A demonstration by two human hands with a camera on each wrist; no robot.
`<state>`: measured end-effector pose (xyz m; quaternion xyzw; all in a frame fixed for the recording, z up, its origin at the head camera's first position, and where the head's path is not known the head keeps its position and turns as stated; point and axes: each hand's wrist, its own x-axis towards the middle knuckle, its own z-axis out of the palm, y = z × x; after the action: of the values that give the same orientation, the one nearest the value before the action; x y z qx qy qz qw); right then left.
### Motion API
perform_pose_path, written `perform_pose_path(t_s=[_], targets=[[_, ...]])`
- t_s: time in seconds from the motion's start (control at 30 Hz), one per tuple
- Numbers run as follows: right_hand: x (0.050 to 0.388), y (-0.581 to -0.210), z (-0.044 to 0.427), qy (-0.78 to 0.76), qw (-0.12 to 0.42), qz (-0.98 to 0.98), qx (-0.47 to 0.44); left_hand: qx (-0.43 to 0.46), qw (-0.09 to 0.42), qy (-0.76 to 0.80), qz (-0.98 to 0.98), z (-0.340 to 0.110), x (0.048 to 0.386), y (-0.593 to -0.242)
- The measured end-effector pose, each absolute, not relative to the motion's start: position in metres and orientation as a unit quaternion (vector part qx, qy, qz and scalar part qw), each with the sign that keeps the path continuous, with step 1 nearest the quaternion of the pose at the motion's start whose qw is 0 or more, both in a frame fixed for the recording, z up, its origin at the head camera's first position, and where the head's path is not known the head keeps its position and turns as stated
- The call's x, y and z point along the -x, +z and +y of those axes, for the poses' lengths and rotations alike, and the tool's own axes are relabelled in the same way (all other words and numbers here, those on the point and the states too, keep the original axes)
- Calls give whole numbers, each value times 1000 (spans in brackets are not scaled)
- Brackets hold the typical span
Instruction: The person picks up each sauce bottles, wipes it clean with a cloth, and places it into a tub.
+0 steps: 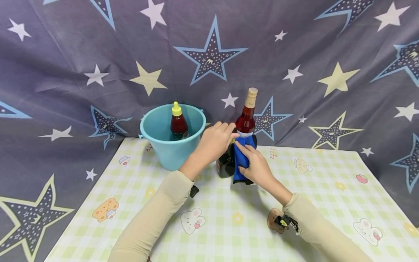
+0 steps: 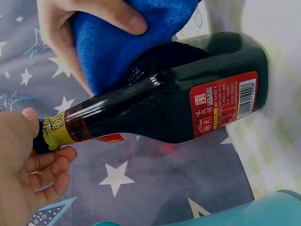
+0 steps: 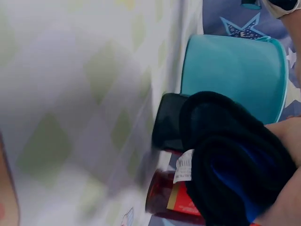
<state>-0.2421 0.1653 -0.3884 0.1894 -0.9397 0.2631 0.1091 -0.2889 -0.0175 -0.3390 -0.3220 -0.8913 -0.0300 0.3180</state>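
Observation:
A dark sauce bottle (image 2: 164,99) with a red label and a yellow neck band stands on the table. My left hand (image 1: 214,141) grips it at the cap, thumb on one side and fingers curled on the other in the left wrist view. Against the bottle's side is a folded blue cloth (image 1: 241,158) with black edging, held by my right hand (image 1: 257,166). In the right wrist view the cloth (image 3: 235,155) hides much of the bottle. Just behind the cloth stands a taller bottle of red liquid (image 1: 246,118) with a cream-coloured top, touched by neither hand.
Left of the dark bottle stands a light blue bucket (image 1: 173,154). Inside it is a red-brown squeeze bottle (image 1: 179,125) with a yellow nozzle. A green-and-white checked cover (image 1: 311,203) lies over the table. Behind hangs a grey curtain (image 1: 278,62) with stars.

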Motion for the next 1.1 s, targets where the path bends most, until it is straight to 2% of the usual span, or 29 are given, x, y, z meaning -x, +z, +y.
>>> perform_pose_path(t_s=[0.53, 0.83, 0.93, 1.1], targets=[[260, -397, 184, 313, 51, -918, -237, 322, 328, -29, -888, -17, 289, -340], [265, -398, 183, 318, 20, -922, -222, 317, 336, -32, -887, -18, 291, -342], [266, -402, 183, 327, -8, -921, -211, 315, 338, -38, -886, -18, 291, -342], [267, -413, 184, 325, -91, -926, -169, 318, 332, -50, -887, -17, 290, -342]])
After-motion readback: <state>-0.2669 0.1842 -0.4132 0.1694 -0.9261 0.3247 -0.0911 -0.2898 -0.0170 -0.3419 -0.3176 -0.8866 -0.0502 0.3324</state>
